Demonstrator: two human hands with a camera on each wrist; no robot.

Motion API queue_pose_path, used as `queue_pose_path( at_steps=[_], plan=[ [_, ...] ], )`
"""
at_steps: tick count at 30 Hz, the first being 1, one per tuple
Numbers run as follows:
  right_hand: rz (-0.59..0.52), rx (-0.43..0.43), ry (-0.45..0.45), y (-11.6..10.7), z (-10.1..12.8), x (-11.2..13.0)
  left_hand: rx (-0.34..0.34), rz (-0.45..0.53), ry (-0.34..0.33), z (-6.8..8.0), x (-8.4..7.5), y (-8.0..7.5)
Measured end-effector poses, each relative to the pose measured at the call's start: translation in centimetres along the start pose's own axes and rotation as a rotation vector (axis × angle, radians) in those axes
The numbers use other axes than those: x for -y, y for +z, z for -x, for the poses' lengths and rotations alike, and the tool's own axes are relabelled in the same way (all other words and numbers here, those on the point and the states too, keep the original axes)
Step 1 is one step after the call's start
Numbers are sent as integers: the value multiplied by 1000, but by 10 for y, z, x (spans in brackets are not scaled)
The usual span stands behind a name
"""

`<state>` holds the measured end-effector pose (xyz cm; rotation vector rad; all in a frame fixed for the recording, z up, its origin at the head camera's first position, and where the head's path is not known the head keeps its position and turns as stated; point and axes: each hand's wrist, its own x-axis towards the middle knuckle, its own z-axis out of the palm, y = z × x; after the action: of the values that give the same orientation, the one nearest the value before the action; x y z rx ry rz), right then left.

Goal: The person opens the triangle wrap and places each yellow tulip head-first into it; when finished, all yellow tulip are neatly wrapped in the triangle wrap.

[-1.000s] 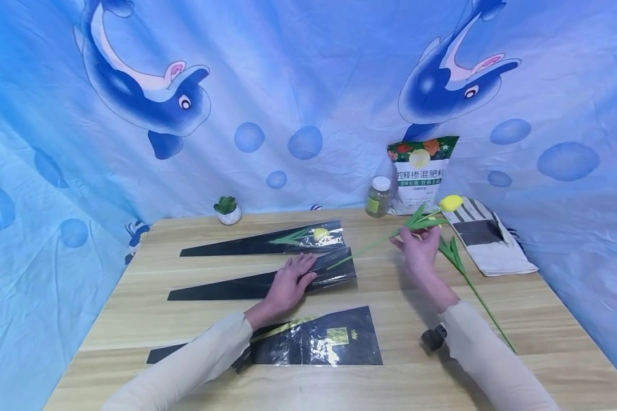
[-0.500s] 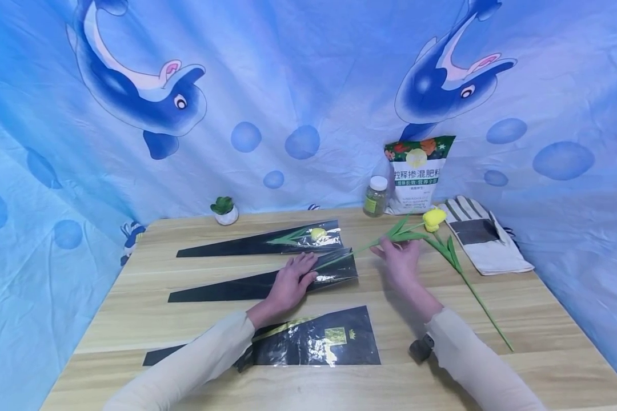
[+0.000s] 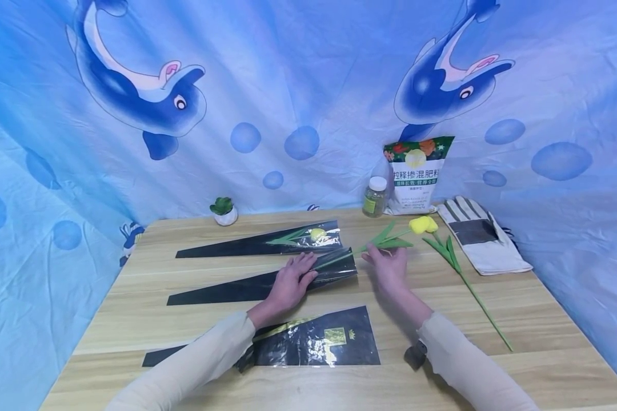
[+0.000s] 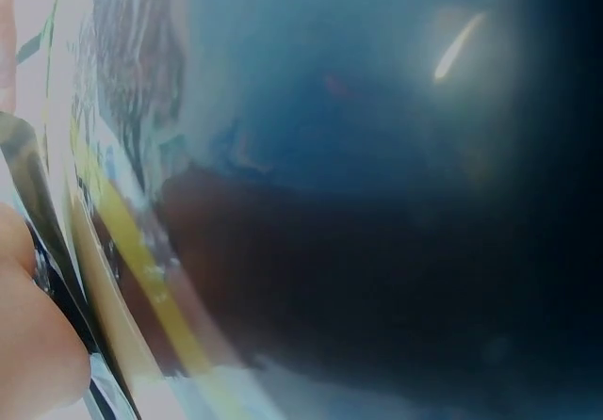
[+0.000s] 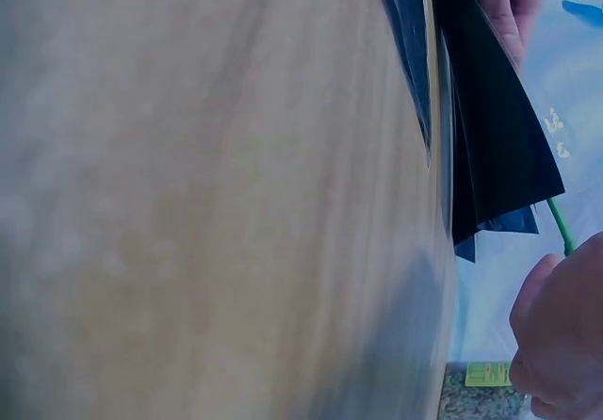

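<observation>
My left hand [image 3: 289, 283], fingers flat, presses the middle sleeve [image 3: 252, 287]; to its right, my right hand [image 3: 389, 269] pinches the tulip [image 3: 398, 244], stem now farther left, apparently deeper inside, bloom outside.

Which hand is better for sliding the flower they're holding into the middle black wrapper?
Probably the right hand: it holds the flower near the wide end of the wrapper, with its stem pointing that way. The left hand rests on the wrapper, so it seems better suited to steadying it.
</observation>
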<state>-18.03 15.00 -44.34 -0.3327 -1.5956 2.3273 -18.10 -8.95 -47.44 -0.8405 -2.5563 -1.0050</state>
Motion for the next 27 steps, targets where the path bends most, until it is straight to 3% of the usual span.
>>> queue_pose_path(
  at_steps=[8,19,27],
  plan=[
    [100,4,43,-7,0,2,-7,11,0,1,1,0],
    [69,-8,54,-7,0,5,-10,17,-9,2,1,2],
    [66,-8,178,-7,4,7,7,2,-20,0,-1,0]
  ],
)
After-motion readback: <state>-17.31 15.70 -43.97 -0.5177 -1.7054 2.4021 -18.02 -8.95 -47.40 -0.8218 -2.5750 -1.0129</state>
